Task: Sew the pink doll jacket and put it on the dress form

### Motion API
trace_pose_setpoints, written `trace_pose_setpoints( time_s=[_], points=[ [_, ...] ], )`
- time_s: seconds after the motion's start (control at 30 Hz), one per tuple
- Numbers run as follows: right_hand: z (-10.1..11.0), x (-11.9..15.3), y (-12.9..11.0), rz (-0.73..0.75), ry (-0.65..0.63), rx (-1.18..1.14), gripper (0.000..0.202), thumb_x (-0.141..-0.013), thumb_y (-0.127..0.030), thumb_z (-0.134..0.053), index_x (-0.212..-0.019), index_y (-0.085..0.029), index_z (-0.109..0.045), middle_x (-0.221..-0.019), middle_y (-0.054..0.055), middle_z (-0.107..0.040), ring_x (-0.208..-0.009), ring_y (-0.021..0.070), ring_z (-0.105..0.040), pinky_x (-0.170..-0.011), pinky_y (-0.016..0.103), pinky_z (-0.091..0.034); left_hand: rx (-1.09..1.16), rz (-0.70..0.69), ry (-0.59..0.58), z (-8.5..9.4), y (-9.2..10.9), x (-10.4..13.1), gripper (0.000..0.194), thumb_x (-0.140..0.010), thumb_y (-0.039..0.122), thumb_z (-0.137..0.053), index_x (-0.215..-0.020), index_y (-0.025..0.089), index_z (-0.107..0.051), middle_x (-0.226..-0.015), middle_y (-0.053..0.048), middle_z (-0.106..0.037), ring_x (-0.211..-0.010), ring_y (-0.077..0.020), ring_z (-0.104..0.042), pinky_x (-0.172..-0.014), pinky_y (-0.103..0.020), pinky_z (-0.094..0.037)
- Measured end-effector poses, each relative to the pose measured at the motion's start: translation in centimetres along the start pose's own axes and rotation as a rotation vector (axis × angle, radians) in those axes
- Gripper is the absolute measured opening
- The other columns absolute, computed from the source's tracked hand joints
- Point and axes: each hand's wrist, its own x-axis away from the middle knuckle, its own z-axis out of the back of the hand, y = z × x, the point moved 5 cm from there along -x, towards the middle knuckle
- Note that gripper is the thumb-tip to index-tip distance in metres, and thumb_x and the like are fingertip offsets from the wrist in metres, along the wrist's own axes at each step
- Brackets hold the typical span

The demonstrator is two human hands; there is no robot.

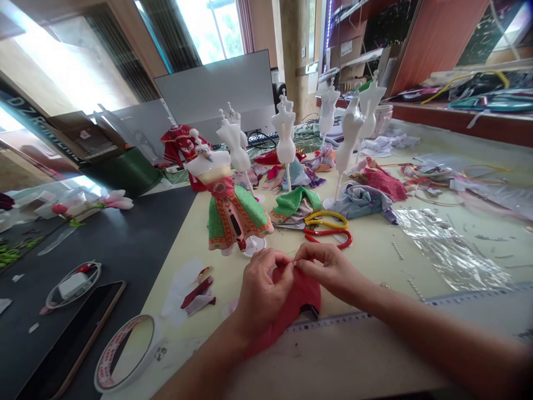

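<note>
Both hands meet over the front of the cream table, pinching a piece of red fabric [302,294]. My left hand [263,286] is closed on it, thumb and forefinger together, and the cloth hangs down beneath the palm. Fingertip to fingertip with it, my right hand [327,266] pinches at the fabric's upper edge; a tiny pale bit shows between the fingertips, too small to name. Just beyond them lie red-handled scissors [328,238] and yellow-handled scissors [327,219]. A small mannequin [208,164] wearing a green and pink dress [237,214] stands to the left.
Several bare white mannequins [285,133] stand behind, among fabric pieces [366,200]. A ruler [333,322] runs along the front. At left are a tape roll [127,353], a phone [73,344] and red scraps [200,294]. Clear plastic film [449,250] lies at right.
</note>
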Motion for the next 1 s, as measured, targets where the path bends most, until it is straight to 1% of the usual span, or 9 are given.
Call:
trace_pose_setpoints(
  time_s=[0.27, 0.5, 0.6, 0.67, 0.73, 0.8, 0.87, 0.93, 1.0],
  points=[
    [0.4, 0.1, 0.1, 0.022, 0.039, 0.014, 0.011, -0.070, -0.014, -0.046, -0.062, -0.016, -0.053, -0.061, -0.002, -0.052, -0.061, 0.0110, -0.044, -0.054, 0.022, -0.033, 0.326, 0.291, -0.057, -0.3, -1.6, -0.2, 0.011, -0.078, 0.024, -0.056, -0.071, 0.017, -0.058, -0.068, 0.000, -0.060, -0.064, -0.0122, -0.053, -0.058, -0.022, -0.040],
    [1.0, 0.3, -0.3, 0.050, 0.116, 0.036, 0.012, -0.073, -0.016, -0.048, -0.062, -0.016, -0.051, -0.061, -0.002, -0.051, -0.062, 0.0112, -0.046, -0.055, 0.021, -0.034, 0.586, 0.431, -0.096, -0.8, -2.9, -0.2, 0.014, -0.076, 0.029, -0.061, -0.073, 0.016, -0.058, -0.068, 0.000, -0.058, -0.061, -0.0097, -0.050, -0.058, -0.020, -0.041],
    [1.3, 0.9, -1.4, 0.158, 0.101, 0.036, 0.012, -0.074, -0.014, -0.047, -0.063, -0.017, -0.049, -0.062, -0.002, -0.050, -0.062, 0.0112, -0.045, -0.056, 0.022, -0.036, 0.667, 0.473, -0.108, -0.9, -3.1, -0.2, 0.016, -0.075, 0.030, -0.063, -0.075, 0.015, -0.058, -0.068, 0.000, -0.058, -0.062, -0.0101, -0.051, -0.057, -0.020, -0.041],
    [0.6, 1.7, -2.8, 0.315, -0.020, 0.034, 0.011, -0.075, -0.012, -0.045, -0.065, -0.017, -0.048, -0.063, -0.001, -0.049, -0.061, 0.0110, -0.044, -0.057, 0.022, -0.036, 0.688, 0.480, -0.108, -0.9, -3.2, -0.2, 0.017, -0.074, 0.031, -0.063, -0.074, 0.014, -0.058, -0.067, 0.000, -0.058, -0.062, -0.0097, -0.051, -0.058, -0.020, -0.041],
    [-0.7, 2.9, -4.0, 0.486, -0.211, 0.047, 0.011, -0.074, -0.011, -0.045, -0.065, -0.017, -0.047, -0.062, 0.000, -0.049, -0.058, 0.0106, -0.043, -0.055, 0.023, -0.036, 0.706, 0.480, -0.092, -0.9, -3.3, -0.2, 0.018, -0.074, 0.031, -0.064, -0.074, 0.014, -0.058, -0.066, 0.001, -0.056, -0.061, -0.0085, -0.049, -0.058, -0.019, -0.040],
    [-2.0, 4.2, -4.6, 0.596, -0.374, 0.080, 0.013, -0.074, -0.013, -0.047, -0.062, -0.017, -0.046, -0.059, 0.000, -0.047, -0.055, 0.0104, -0.041, -0.052, 0.023, -0.034, 0.737, 0.488, -0.075, -0.8, -3.5, -0.1, 0.017, -0.074, 0.030, -0.065, -0.074, 0.014, -0.058, -0.066, 0.002, -0.055, -0.060, -0.0072, -0.047, -0.057, -0.018, -0.039],
    [-3.2, 5.2, -4.6, 0.648, -0.495, 0.111, 0.014, -0.076, -0.015, -0.048, -0.063, -0.017, -0.050, -0.059, 0.000, -0.049, -0.055, 0.0106, -0.042, -0.052, 0.023, -0.035, 0.762, 0.498, -0.073, -0.9, -3.5, 0.0, 0.017, -0.074, 0.030, -0.066, -0.075, 0.015, -0.058, -0.067, 0.003, -0.054, -0.061, -0.0067, -0.046, -0.058, -0.017, -0.038],
    [-4.0, 5.9, -4.1, 0.662, -0.602, 0.149, 0.013, -0.076, -0.012, -0.046, -0.074, -0.016, -0.058, -0.066, 0.002, -0.056, -0.060, 0.0113, -0.048, -0.056, 0.022, -0.037, 0.760, 0.505, -0.081, -0.9, -3.5, 0.1, 0.017, -0.074, 0.030, -0.066, -0.075, 0.015, -0.058, -0.066, 0.003, -0.054, -0.061, -0.0069, -0.046, -0.057, -0.018, -0.038],
    [-4.3, 6.2, -3.6, 0.652, -0.682, 0.183, 0.025, -0.073, -0.007, -0.043, -0.087, -0.014, -0.063, -0.077, 0.004, -0.061, -0.067, 0.0118, -0.052, -0.061, 0.021, -0.040, 0.748, 0.507, -0.088, -1.0, -3.4, 0.0, 0.017, -0.075, 0.030, -0.065, -0.075, 0.015, -0.058, -0.065, 0.003, -0.054, -0.060, -0.0070, -0.046, -0.057, -0.018, -0.037]
  ],
)
